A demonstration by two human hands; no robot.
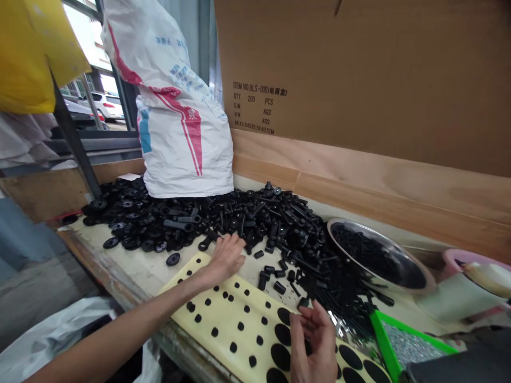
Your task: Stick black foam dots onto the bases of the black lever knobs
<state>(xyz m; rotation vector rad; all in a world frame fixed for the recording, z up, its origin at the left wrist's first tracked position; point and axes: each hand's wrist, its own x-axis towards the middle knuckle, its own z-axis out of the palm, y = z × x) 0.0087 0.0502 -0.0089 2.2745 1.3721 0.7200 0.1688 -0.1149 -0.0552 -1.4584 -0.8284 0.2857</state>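
My left hand (227, 258) reaches over the far edge of a pale yellow sheet (223, 335) to the front of a heap of black plastic parts (255, 213). Its fingers bend down beside a black lever-like part (205, 243); the back of the hand hides their tips. Low over the sheet, my right hand (313, 343) has curled fingers, with thumb and forefinger close together. Whatever may be between them is too small to make out. Small and large black round pads (280, 355) dot the sheet. Short black cylinders (279, 287) lie loose between my hands.
A steel bowl (423, 279) holds thin black pieces. Right of it stand a pink container (455, 256) and a whitish cylinder (443, 303). A bright green tray (385, 340) holds small silvery bits. Behind the heap rise a white sack (191, 133) and a cardboard box (359, 80).
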